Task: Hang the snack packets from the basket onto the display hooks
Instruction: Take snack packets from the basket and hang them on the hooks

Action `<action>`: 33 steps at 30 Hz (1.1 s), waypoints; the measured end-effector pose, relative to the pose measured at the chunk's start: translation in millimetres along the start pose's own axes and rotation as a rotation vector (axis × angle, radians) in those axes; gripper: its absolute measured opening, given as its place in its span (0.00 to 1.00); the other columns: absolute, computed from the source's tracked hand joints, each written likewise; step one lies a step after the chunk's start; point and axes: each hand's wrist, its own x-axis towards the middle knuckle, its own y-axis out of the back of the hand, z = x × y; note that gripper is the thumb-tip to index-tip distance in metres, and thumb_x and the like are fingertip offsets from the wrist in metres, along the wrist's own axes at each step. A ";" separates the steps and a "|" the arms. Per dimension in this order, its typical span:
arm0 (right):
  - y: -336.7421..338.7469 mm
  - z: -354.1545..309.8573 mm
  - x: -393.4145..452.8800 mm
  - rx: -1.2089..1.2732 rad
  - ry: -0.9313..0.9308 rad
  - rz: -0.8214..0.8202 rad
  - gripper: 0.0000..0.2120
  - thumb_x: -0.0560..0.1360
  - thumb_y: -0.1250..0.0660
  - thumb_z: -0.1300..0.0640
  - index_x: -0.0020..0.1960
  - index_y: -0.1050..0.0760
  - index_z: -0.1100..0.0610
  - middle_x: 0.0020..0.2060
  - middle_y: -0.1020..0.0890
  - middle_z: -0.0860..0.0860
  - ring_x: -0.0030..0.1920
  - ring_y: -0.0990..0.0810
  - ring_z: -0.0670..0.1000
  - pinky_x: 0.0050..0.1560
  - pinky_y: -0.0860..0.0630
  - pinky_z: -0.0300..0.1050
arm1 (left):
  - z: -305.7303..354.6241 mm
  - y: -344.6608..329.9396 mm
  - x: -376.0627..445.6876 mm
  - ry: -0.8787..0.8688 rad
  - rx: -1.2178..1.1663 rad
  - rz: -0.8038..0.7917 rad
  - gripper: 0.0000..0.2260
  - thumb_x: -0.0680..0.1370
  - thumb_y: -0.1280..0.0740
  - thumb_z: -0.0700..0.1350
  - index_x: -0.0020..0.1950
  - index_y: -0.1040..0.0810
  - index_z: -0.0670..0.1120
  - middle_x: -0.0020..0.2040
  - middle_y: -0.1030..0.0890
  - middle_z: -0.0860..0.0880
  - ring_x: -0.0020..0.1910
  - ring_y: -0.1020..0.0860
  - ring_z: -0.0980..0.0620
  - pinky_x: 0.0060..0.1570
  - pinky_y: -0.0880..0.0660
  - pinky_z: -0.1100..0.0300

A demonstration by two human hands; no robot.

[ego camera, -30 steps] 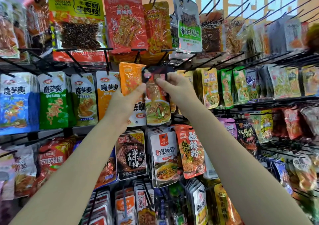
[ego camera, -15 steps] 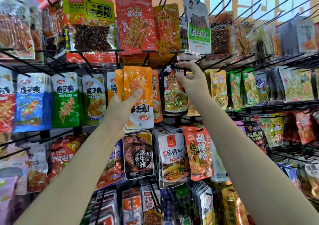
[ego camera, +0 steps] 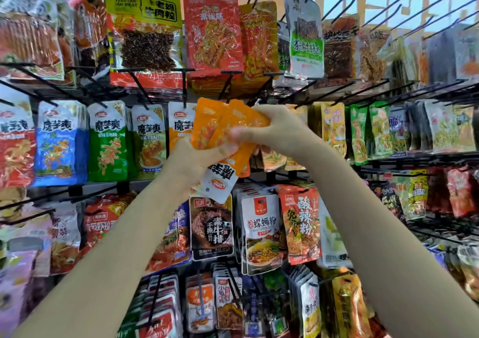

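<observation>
A small stack of orange snack packets (ego camera: 217,130) is held upside down in front of the middle row of the display. My left hand (ego camera: 199,160) grips the stack from below, thumb across the front. My right hand (ego camera: 272,130) has come onto the stack's upper right part, fingers curled round one packet. The white ends with the hang holes (ego camera: 219,184) point down. Black display hooks (ego camera: 225,84) stick out just above the packets. The basket is out of view.
Rows of hanging snack packets fill the wall: green and blue ones (ego camera: 107,140) at left, black and white packets (ego camera: 211,227) below my hands. Several bare hooks (ego camera: 404,8) jut out at the upper right.
My right hand let go of the dark packet hung at the middle hook and moved left and down onto the orange stack. My left hand tilted the stack rightwards.
</observation>
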 end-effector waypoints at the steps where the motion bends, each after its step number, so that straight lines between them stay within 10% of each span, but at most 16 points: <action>1: -3.3 -4.1 -1.3 -0.010 -0.034 -0.060 0.11 0.73 0.23 0.50 0.50 0.20 0.53 0.32 0.18 0.43 0.31 0.20 0.44 0.30 0.24 0.41 | -0.6 1.9 -1.2 -0.003 0.026 -0.025 0.24 0.70 0.20 0.47 0.64 0.21 0.43 0.57 0.15 0.41 0.57 0.17 0.40 0.57 0.21 0.45; 9: -18.4 -7.3 -3.6 0.139 -0.071 -0.168 0.30 0.70 0.21 0.56 0.67 0.30 0.47 0.57 0.20 0.51 0.53 0.16 0.51 0.50 0.16 0.53 | 16.1 16.2 -14.8 0.022 0.089 -0.306 0.13 0.78 0.31 0.39 0.62 0.23 0.44 0.53 0.14 0.46 0.52 0.15 0.46 0.53 0.18 0.53; 14: -23.0 2.0 0.8 0.260 -0.031 0.052 0.18 0.69 0.20 0.56 0.53 0.25 0.49 0.50 0.17 0.52 0.49 0.16 0.53 0.45 0.17 0.50 | 15.9 32.2 -19.6 0.009 0.083 -0.267 0.23 0.68 0.20 0.40 0.61 0.21 0.46 0.53 0.14 0.48 0.52 0.15 0.47 0.48 0.19 0.55; 19: -21.1 6.1 -3.7 0.229 -0.117 0.014 0.12 0.70 0.21 0.55 0.49 0.22 0.52 0.43 0.14 0.48 0.44 0.14 0.49 0.45 0.17 0.44 | 11.8 47.9 -16.6 -0.060 -0.116 0.154 0.11 0.72 0.26 0.33 0.50 0.20 0.47 0.36 0.15 0.55 0.35 0.18 0.54 0.33 0.20 0.64; 24: -36.4 3.3 -1.1 0.072 -0.093 -0.012 0.18 0.67 0.19 0.48 0.51 0.21 0.51 0.50 0.15 0.53 0.50 0.15 0.53 0.50 0.18 0.46 | 11.4 55.7 -11.5 -0.066 -0.214 0.346 0.05 0.74 0.24 0.39 0.46 0.17 0.47 0.42 0.14 0.48 0.39 0.16 0.50 0.37 0.18 0.57; 33: -75.6 -11.8 9.9 0.313 -0.007 0.112 0.07 0.79 0.29 0.53 0.55 0.20 0.53 0.47 0.14 0.50 0.45 0.15 0.48 0.46 0.17 0.46 | 19.3 45.2 -12.9 -0.061 -0.243 0.156 0.09 0.77 0.29 0.46 0.53 0.18 0.43 0.47 0.14 0.46 0.42 0.15 0.51 0.37 0.18 0.56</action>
